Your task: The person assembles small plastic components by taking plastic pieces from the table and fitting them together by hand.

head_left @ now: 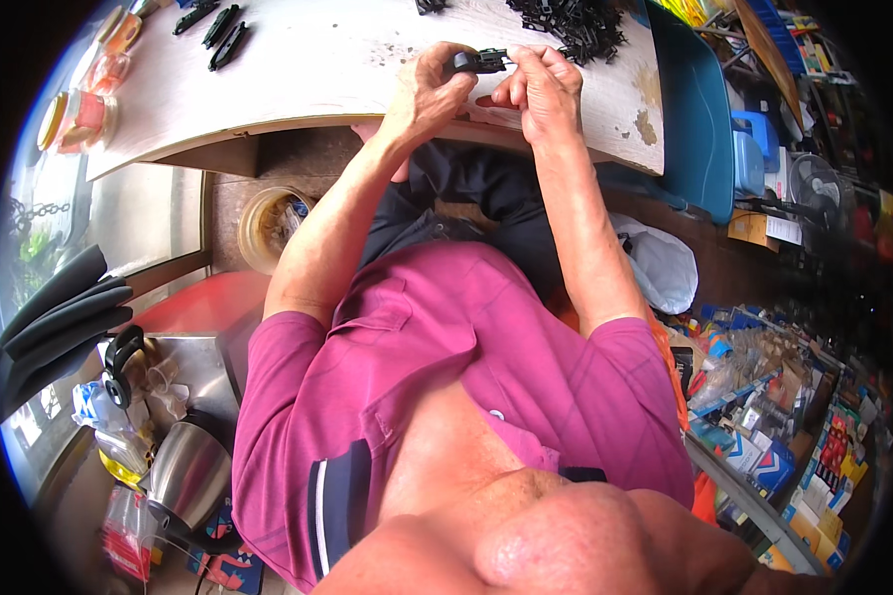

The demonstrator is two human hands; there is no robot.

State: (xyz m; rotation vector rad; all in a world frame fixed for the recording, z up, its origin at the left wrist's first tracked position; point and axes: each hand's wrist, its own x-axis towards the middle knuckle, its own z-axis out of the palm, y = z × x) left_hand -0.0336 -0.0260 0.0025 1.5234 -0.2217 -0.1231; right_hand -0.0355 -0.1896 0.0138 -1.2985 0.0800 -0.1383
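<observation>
Black part [481,61]: at upper middle of the frame, between the two hands, over the pale table [318,74].
Left hand [433,94]: thumb and fingers are gripping its left end.
Right hand [546,91]: fingertips are bent close at its right end; whether they grip it, one cannot tell.
</observation>
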